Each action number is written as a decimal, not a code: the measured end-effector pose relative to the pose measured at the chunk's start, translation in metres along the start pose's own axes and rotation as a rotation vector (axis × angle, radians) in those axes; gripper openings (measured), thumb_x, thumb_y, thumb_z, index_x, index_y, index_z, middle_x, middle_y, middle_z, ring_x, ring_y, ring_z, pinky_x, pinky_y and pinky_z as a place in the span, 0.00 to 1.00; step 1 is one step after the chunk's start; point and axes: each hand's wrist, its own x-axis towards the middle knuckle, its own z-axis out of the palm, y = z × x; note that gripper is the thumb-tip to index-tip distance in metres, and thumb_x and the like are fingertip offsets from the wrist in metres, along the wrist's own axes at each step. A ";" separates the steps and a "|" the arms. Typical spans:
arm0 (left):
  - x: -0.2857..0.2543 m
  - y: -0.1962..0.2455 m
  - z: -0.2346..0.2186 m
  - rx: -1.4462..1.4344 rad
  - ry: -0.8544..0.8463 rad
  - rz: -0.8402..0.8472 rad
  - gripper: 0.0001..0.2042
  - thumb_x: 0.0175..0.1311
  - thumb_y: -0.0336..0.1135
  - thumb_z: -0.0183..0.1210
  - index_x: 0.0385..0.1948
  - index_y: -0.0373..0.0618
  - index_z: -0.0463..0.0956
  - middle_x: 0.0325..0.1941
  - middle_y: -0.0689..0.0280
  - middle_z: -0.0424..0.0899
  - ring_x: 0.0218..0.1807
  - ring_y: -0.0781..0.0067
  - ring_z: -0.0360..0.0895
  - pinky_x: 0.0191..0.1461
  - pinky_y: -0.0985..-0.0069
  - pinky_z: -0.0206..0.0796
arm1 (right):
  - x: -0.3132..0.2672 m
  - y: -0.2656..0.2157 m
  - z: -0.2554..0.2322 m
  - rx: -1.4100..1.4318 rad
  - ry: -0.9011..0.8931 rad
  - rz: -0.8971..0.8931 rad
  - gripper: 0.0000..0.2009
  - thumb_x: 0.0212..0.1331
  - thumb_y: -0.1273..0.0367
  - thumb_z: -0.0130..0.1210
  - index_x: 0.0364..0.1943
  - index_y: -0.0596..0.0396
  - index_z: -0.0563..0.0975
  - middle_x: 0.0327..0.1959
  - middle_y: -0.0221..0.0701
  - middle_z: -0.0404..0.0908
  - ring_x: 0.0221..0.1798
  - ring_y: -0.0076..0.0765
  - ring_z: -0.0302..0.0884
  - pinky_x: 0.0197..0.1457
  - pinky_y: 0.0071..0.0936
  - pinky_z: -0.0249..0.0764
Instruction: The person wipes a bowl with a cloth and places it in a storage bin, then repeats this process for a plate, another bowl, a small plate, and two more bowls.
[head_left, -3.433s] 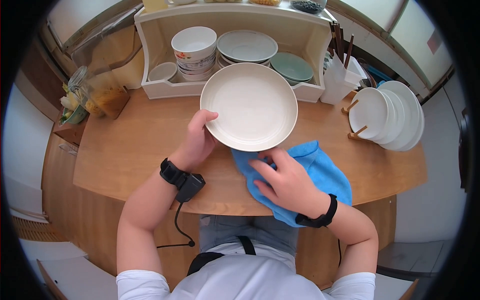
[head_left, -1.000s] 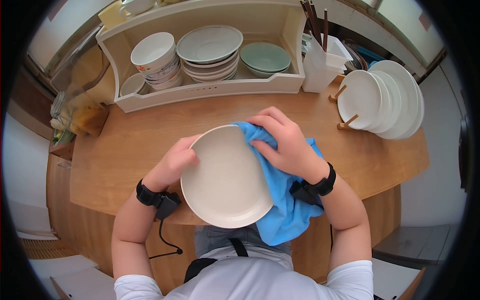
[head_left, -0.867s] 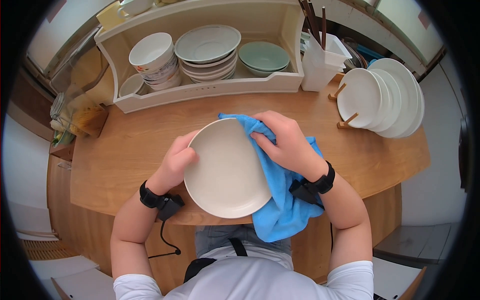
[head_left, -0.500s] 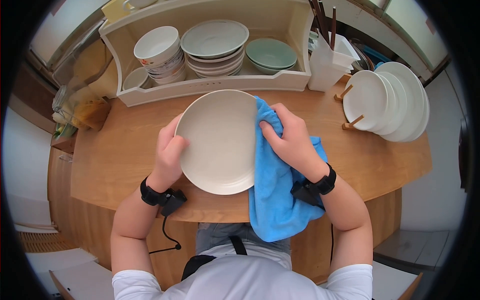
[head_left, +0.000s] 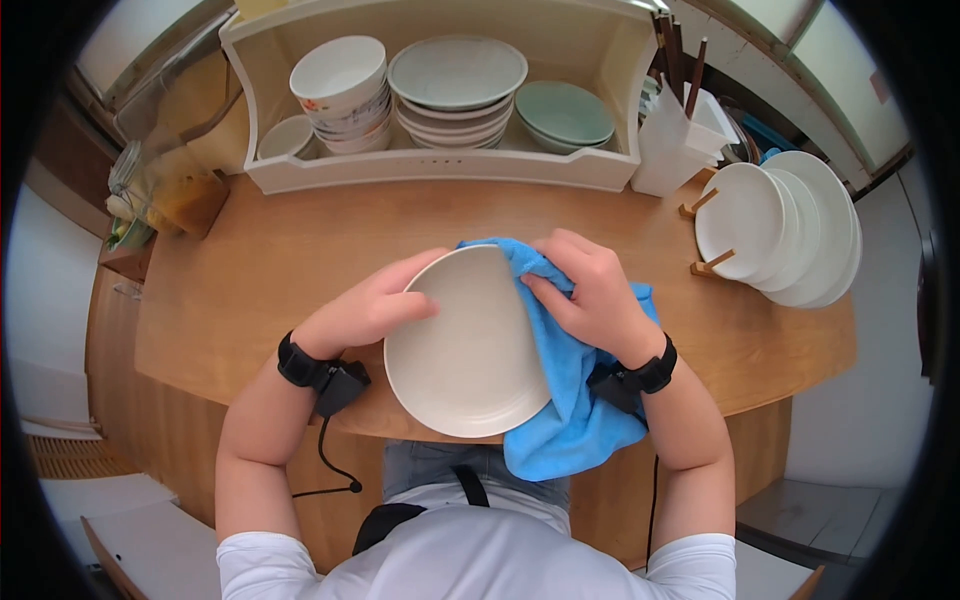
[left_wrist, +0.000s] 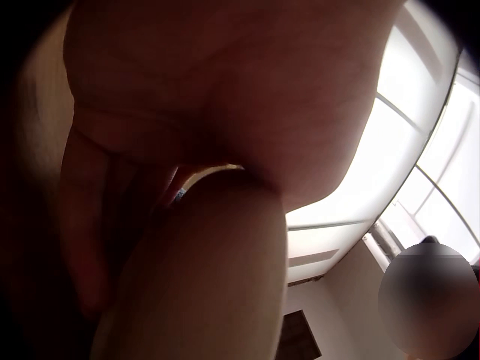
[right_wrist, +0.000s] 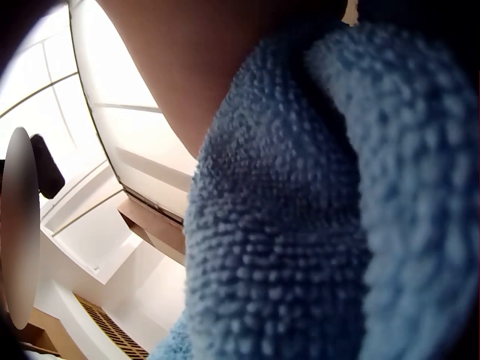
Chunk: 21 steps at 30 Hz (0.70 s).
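A cream plate (head_left: 468,350) is held over the front of the wooden table, its inner face toward the head camera. My left hand (head_left: 378,303) grips its left rim, thumb on the inner face and fingers hidden behind. At the upper right rim my right hand (head_left: 590,292) pinches a blue cloth (head_left: 568,425) against the plate. The cloth covers the plate's right edge and hangs down past the table's front edge. In the left wrist view the palm (left_wrist: 225,90) fills the top, with the plate below it. Folds of the terry cloth (right_wrist: 277,225) fill the right wrist view.
Behind stands a cream shelf (head_left: 440,170) with stacked bowls (head_left: 340,75), plates (head_left: 458,72) and green dishes (head_left: 565,112). White plates (head_left: 740,222) stand in a wooden rack (head_left: 712,265) at right, near a white chopstick holder (head_left: 665,150). A glass jar (head_left: 165,195) is at left.
My right hand, earlier on the cloth beneath the plate, now holds the cloth at its right rim. Over the last half second, the plate has come down closer to the body and turned.
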 end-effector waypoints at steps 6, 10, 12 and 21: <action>0.000 0.000 0.001 -0.145 0.165 0.011 0.27 0.54 0.27 0.44 0.59 0.31 0.73 0.49 0.64 0.81 0.50 0.76 0.75 0.54 0.79 0.68 | -0.002 0.004 0.011 0.057 0.145 0.065 0.09 0.59 0.72 0.60 0.41 0.61 0.78 0.36 0.44 0.82 0.39 0.56 0.79 0.40 0.39 0.75; 0.000 -0.008 0.001 -0.115 0.387 0.104 0.27 0.51 0.26 0.45 0.57 0.31 0.74 0.46 0.64 0.81 0.42 0.78 0.73 0.46 0.81 0.67 | -0.003 0.010 0.017 0.178 0.203 0.261 0.09 0.63 0.70 0.58 0.43 0.61 0.75 0.32 0.45 0.82 0.36 0.53 0.81 0.40 0.37 0.75; 0.002 -0.009 0.003 -0.109 0.460 0.132 0.27 0.51 0.26 0.45 0.57 0.31 0.74 0.44 0.65 0.81 0.40 0.78 0.73 0.44 0.81 0.67 | -0.003 0.012 0.020 0.192 0.221 0.276 0.10 0.64 0.70 0.58 0.43 0.61 0.75 0.32 0.45 0.82 0.34 0.51 0.81 0.40 0.36 0.75; 0.001 -0.015 0.006 -0.013 0.488 0.296 0.31 0.59 0.32 0.46 0.68 0.34 0.63 0.59 0.58 0.77 0.58 0.71 0.73 0.63 0.74 0.65 | -0.007 0.017 0.016 0.216 0.270 0.281 0.09 0.63 0.70 0.58 0.43 0.61 0.76 0.31 0.44 0.82 0.32 0.44 0.80 0.39 0.33 0.75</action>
